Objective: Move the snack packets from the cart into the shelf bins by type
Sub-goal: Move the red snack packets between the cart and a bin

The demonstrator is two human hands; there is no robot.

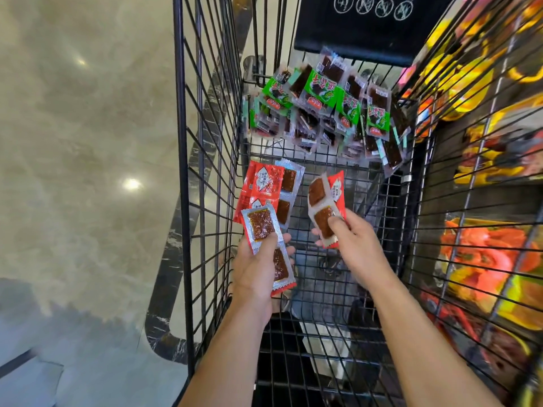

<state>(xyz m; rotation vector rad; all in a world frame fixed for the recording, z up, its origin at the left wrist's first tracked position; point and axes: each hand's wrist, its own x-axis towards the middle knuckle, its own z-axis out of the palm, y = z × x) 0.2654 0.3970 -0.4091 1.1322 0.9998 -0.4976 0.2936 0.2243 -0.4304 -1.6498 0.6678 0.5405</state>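
Both my hands are inside the black wire cart (205, 160). My left hand (258, 271) grips a fan of several red snack packets (266, 192), each with a clear window showing a brown slab. My right hand (352, 242) pinches two or three more red packets (321, 201) between thumb and fingers. A heap of green-labelled packets (320, 110) with dark contents lies at the far end of the cart floor.
A black sign panel (367, 27) hangs at the cart's far end. To the right, behind the cart's wire side, shelf bins hold orange and yellow snack packets (484, 259). Glossy beige floor (88, 142) lies to the left.
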